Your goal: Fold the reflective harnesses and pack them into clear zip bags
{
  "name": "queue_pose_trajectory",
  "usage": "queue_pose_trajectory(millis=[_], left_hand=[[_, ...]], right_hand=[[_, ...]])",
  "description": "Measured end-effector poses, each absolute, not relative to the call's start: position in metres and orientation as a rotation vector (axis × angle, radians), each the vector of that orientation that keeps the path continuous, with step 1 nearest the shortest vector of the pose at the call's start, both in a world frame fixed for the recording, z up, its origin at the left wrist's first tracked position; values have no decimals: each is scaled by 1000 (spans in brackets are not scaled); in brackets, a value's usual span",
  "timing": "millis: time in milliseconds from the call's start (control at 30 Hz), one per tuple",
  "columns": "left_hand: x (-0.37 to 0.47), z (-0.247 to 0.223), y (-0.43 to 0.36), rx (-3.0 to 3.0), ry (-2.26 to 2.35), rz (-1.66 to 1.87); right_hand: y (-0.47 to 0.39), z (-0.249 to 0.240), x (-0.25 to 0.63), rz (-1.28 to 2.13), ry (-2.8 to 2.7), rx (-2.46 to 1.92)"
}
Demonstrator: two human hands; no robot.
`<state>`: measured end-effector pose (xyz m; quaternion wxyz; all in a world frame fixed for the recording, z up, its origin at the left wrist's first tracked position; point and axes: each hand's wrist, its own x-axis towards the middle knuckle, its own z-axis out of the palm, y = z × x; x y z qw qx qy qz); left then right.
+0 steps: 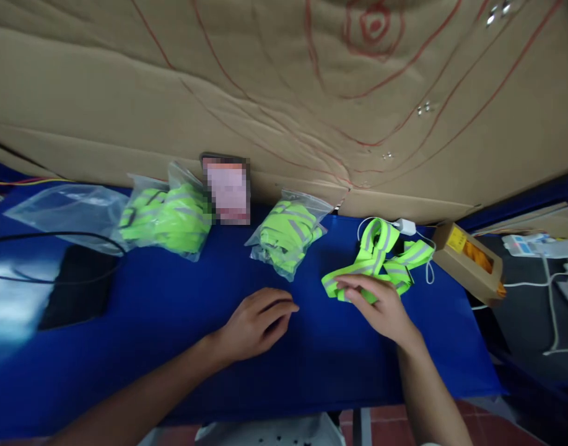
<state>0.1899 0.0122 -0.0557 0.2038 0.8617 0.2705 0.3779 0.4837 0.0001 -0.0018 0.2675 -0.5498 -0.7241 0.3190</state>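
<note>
A bright yellow-green reflective strap [375, 253] with silver stripes lies in loose loops on the blue table [311, 365]. Over its near left end is my right hand [379, 306], thumb and fingers apart; whether it touches the strap I cannot tell. My left hand [260, 322] is over the table left of the strap, fingers loosely bent and apart, with nothing in it. Just beyond it lies a clear zip bag [288, 232] with a folded strap of the same kind. Two more filled bags [184, 220] sit close together farther left.
An empty-looking clear bag [70, 210], a black flat object [82, 288] and a black cable [56, 235] are on the left. A blurred-out phone-like screen [228, 189] leans on the cardboard wall [265, 111]. A cardboard box [469, 263] and white charger [406, 227] stand right.
</note>
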Motion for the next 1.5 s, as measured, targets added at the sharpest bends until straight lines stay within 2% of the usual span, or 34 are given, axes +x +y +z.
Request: queue_pose_trajectory(millis=[67, 167, 267, 433, 633, 833, 933, 967, 1033, 1100, 1167, 1367, 1500], left_hand=[[187, -55, 13, 2387, 727, 1016], [186, -56, 13, 2371, 687, 969], [186, -56, 14, 2338, 707, 979], [187, -56, 18, 2274, 734, 951], [189, -56, 19, 2227, 759, 952], [182, -49, 15, 2318, 852, 1136], [180, -49, 17, 2459, 835, 917], [180, -50, 17, 2495, 821, 793], [182, -52, 17, 2549, 800, 594], [183, -54, 16, 2578, 812, 523], [183, -54, 15, 2581, 829, 536], [181, -52, 12, 2612, 857, 586], [182, -53, 13, 2606, 855, 622]], right_hand=[[5, -4, 490, 553, -1946, -1555], [13, -16, 506, -1, -1968, -1915], [17, -24, 515, -110, -2069, -2163], [14, -28, 498, 120, -2091, -2175], [6, -32, 464, 640, -2176, -1736], [-9, -11, 435, 1206, -2221, -1273], [-11, -2, 437, 1437, -2203, -996], [-10, -2, 442, 1390, -2164, -1010], [-4, -6, 456, 1070, -2080, -1203], [5, -15, 473, 624, -2015, -1418], [14, -24, 488, 336, -1988, -1518], [29, -42, 494, 226, -1880, -1637], [35, -26, 506, 240, -2069, -1603]])
